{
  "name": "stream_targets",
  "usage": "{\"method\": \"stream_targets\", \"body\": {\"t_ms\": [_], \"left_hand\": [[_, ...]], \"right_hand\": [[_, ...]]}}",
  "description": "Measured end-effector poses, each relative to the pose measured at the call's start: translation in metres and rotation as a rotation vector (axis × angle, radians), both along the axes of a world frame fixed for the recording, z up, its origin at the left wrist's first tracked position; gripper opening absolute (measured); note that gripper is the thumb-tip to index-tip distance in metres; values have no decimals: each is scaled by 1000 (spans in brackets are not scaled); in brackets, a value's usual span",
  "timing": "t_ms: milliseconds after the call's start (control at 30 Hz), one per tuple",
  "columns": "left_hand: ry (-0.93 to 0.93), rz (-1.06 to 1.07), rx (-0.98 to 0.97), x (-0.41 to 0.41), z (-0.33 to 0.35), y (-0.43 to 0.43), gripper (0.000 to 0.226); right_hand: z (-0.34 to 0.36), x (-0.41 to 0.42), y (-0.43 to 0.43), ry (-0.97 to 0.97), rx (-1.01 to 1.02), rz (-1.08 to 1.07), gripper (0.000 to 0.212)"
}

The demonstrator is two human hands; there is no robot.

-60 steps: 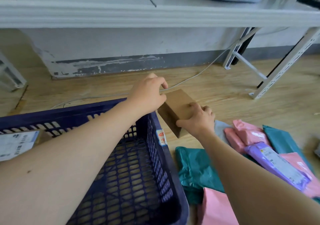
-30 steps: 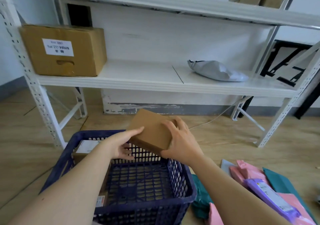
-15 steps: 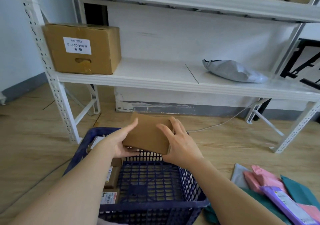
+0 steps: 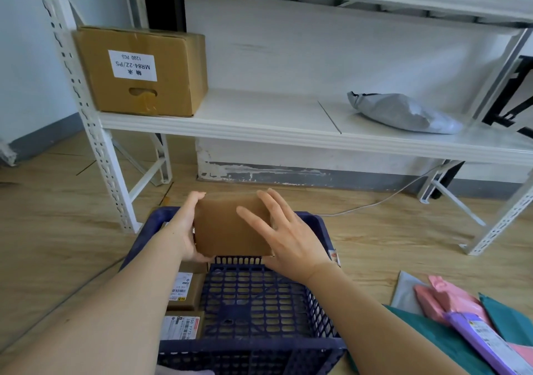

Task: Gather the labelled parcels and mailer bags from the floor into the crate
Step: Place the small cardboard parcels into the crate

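Observation:
A plain brown cardboard parcel [image 4: 227, 227] hangs over the far end of the dark blue slatted crate [image 4: 320, 311]. My left hand [image 4: 187, 230] grips its left side. My right hand [image 4: 285, 236] lies on its right face with the fingers spread. Two labelled brown parcels [image 4: 184, 291] lie in the crate along its left wall, partly hidden by my left forearm. On the floor to the right lies a pile of mailer bags: pink [image 4: 438, 296], teal [image 4: 507, 320], purple with a label [image 4: 484, 340] and grey [image 4: 406, 291].
A white metal rack stands behind the crate, its post [image 4: 101, 155] close to the crate's left corner. On its low shelf [image 4: 274, 126] sit a large labelled carton [image 4: 144, 71] and a grey bag [image 4: 401, 112]. A white cable [image 4: 383, 198] runs along the wooden floor.
The brown parcel travelled from the floor at the crate's right side to above the crate, both hands on it. It has sunk lower over the far end, and the view has tilted up.

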State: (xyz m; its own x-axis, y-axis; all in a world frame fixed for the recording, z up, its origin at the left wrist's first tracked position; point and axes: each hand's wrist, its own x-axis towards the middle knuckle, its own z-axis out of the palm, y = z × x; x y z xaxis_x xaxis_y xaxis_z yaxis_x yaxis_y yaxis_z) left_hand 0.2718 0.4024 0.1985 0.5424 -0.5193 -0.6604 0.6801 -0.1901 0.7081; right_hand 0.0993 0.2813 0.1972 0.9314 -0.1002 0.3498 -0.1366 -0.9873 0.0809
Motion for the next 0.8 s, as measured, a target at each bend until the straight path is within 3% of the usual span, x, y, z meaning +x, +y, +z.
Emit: {"method": "stream_targets", "body": {"t_ms": [33,267,433,567,700,800], "left_hand": [[-17,13,-9,0,0,0,58],[-147,59,-114,-5,7,-6,26],[-169,-18,-129,-7,8,-5,21],[-187,-96,-24,-3,2,-3,40],[-38,-143,-15,1,-1,4,52],[19,-195,-28,4,-1,8,61]], "right_hand": [[1,2,1,-17,97,-46,105],[7,21,5,-160,1292,-550,73],[-4,30,-10,-116,1809,-775,89],[-6,25,-15,-98,1835,-637,94],[-8,26,-17,-52,1699,-397,118],[-10,30,-20,-94,1663,-369,123]]}}
